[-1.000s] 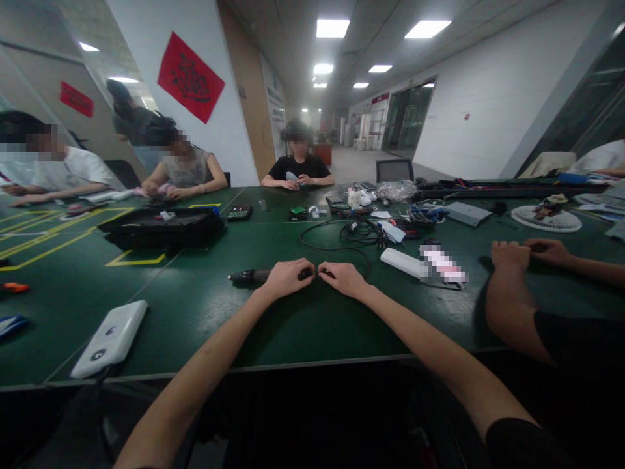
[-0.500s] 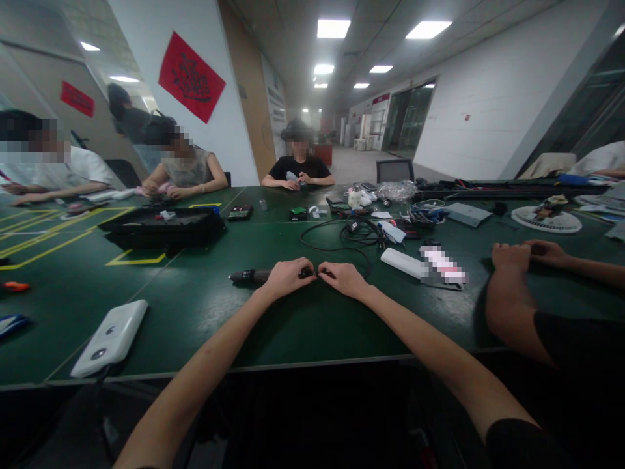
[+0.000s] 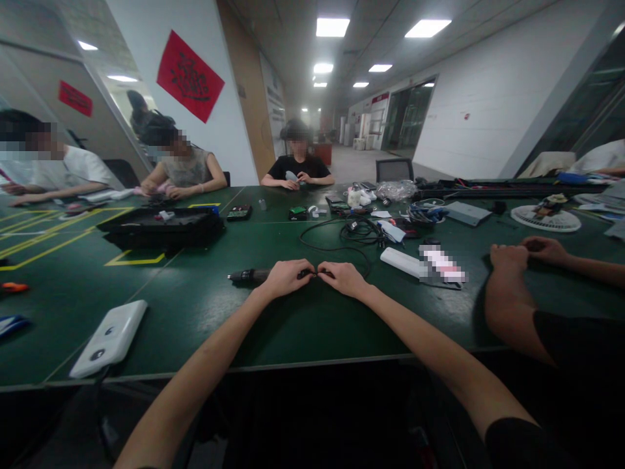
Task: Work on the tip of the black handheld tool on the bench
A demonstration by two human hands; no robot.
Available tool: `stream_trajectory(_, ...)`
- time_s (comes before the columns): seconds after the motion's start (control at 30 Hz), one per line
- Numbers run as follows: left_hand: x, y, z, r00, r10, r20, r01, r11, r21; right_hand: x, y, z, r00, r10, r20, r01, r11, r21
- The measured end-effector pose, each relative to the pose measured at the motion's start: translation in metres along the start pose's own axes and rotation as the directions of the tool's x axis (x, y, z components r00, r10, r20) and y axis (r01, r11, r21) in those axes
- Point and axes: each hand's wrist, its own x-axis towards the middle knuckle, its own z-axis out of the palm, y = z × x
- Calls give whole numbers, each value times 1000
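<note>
Someone standing behind (image 3: 140, 117) has shifted rightward; little else differs. Left hand (image 3: 289, 277) clasps the electric screwdriver (image 3: 250, 277) on the green table (image 3: 297, 332); right hand (image 3: 342, 277) pinches what looks like the end of the black cable (image 3: 362, 230). Pushing askew might jam it; a slack clasp risks rolling.

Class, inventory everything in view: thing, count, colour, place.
table: 1, green, across view
tool: 1, dark, in left hand
cables: uncounted, black, beyond hands
slab: 1, white, left near edge
bar: 1, white, right of hands
orange item: 1, orange, left edge
tray: 1, black, far left
disc: 1, white, far right
small parts: many, mixed, far side
posters: 2, red, left walls
lights: several, white, overhead
people: at least 6, varied clothing, around room
left hand: 1, bare, around tool
right hand: 1, bare, beside left hand
</note>
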Motion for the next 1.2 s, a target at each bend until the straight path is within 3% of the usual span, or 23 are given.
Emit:
stream_trajectory(0.37,0,2,0,999,-52,-17,52,999,1,0,0,0,1000,11,3,-11,1000,-5)
stream_trajectory(0.67,0,3,-1,1000,-9,-3,9,1000,1,0,0,1,1000,5,1,-5,1000,-7)
stream_trajectory(0.9,1,4,-1,997,-70,-15,70,997,19,0,0,1,1000,13,0,-13,1000,-12)
stream_trajectory(1.2,0,5,-1,999,-40,-13,40,999,27,0,-2,-1,1000,23,10,-23,1000,-11)
